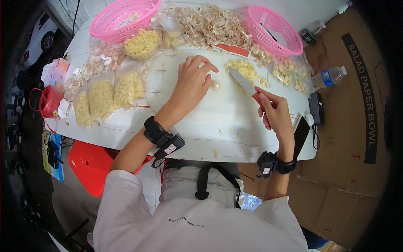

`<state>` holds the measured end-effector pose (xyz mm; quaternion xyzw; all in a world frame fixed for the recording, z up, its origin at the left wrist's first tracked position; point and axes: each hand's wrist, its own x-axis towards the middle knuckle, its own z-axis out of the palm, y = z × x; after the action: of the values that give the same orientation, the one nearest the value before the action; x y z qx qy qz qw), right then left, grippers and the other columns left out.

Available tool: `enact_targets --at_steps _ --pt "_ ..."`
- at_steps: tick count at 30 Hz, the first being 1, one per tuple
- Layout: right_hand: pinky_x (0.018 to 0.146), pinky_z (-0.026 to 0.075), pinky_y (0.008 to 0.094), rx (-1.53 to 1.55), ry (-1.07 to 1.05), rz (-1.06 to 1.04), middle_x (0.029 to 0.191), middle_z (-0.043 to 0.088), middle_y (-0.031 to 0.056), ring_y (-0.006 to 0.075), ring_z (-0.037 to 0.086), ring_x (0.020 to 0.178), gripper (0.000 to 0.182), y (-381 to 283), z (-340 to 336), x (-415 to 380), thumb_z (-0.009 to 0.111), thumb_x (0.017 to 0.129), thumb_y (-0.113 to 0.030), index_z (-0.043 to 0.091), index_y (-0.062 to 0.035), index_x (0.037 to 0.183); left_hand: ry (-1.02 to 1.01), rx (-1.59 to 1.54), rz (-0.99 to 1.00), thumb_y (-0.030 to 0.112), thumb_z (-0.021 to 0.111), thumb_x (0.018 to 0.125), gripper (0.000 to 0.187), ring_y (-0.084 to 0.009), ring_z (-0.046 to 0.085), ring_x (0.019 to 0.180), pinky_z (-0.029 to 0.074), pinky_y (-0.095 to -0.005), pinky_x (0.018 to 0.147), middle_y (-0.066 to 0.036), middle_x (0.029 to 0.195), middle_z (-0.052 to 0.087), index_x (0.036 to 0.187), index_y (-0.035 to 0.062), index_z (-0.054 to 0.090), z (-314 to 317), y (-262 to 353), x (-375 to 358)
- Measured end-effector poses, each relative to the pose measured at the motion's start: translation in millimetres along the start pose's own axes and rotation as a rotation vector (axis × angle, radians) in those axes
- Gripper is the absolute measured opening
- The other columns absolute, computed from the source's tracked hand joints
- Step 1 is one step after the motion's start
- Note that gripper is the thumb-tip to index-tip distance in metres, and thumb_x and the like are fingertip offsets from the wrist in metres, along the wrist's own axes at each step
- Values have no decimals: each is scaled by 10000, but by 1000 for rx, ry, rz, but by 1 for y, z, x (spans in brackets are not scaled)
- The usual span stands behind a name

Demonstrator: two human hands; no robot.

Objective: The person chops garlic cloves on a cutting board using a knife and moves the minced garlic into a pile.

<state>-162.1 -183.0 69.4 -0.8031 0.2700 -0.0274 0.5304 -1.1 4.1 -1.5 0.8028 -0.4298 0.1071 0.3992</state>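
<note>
My right hand is wrapped round the handle of a knife, whose blade lies over a heap of chopped garlic. My left hand is over the white cutting board, its fingers curved and apart with nothing seen between them. Just right of its thumb, a single garlic clove rests on the board. A few small bits of garlic are scattered toward the front of the table.
Bags of chopped garlic and a full bowl stand left. Garlic skins pile up at the back between pink baskets. Right are bagged cloves, a water bottle, a phone and a large carton.
</note>
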Motion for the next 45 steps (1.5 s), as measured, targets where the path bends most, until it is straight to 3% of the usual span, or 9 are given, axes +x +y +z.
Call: enact_targets --at_steps 3,7,14,25,28,32,38,40,45 --pt "335 284 213 81 -30 -58 633 546 11 32 385 370 356 5 4 15 507 1041 -230 611 -45 1328 -8 11 -9 28 601 877 200 -274 491 1149 362 -421 945 -78 1141 560 1052 104 663 -1 0 0" --pt "341 298 215 199 -2 -130 622 560 16 40 397 372 347 1 11 25 516 1033 -206 619 -25 1310 -6 0 -17 29 602 871 196 -278 491 1147 365 -422 944 -80 1132 563 1042 102 664 1 -2 0" --pt "339 295 216 70 -56 -58 613 550 11 34 399 374 344 5 0 15 519 1035 -215 626 -23 1299 -36 5 -29 -3 588 854 154 -285 513 1080 370 -415 940 -80 1047 569 959 89 653 2 -4 -3" --pt "360 308 211 2 -121 -33 618 554 1 23 404 404 321 -4 -8 14 525 1028 -193 644 -36 1283 -45 -17 -20 -140 526 740 247 -281 524 974 375 -396 894 -71 927 565 793 85 613 2 -6 -2" --pt "382 325 210 -87 -123 -93 625 555 -4 24 406 426 320 -5 -5 29 533 1024 -189 644 -37 1283 -81 -18 -3 -150 523 723 261 -278 523 958 373 -382 862 -63 907 575 735 90 625 1 -6 -2" --pt "414 342 217 -11 -40 -358 663 579 5 31 423 480 333 -19 12 41 541 1015 -182 633 -42 1303 -55 -22 11 -152 523 717 271 -277 529 932 373 -379 839 -60 872 581 708 94 638 2 -6 0" --pt "412 344 223 -125 -45 -197 658 576 7 33 436 485 330 -18 1 29 543 1011 -180 639 -51 1299 -37 -87 32 -155 524 713 293 -284 546 876 391 -390 820 -68 826 600 732 96 673 5 -6 -2" --pt "405 339 224 -144 -135 -119 652 570 5 32 425 465 323 -14 -6 26 544 1011 -183 648 -46 1285 -64 -84 18 -157 523 715 299 -286 552 883 398 -390 826 -70 837 611 731 98 680 4 -4 -2" --pt "400 329 215 -123 -143 -161 642 563 0 27 404 444 326 -9 -3 39 545 1013 -190 643 -45 1289 -80 -88 37 -152 522 726 301 -285 559 894 402 -386 839 -70 854 622 727 98 690 4 -8 -3"
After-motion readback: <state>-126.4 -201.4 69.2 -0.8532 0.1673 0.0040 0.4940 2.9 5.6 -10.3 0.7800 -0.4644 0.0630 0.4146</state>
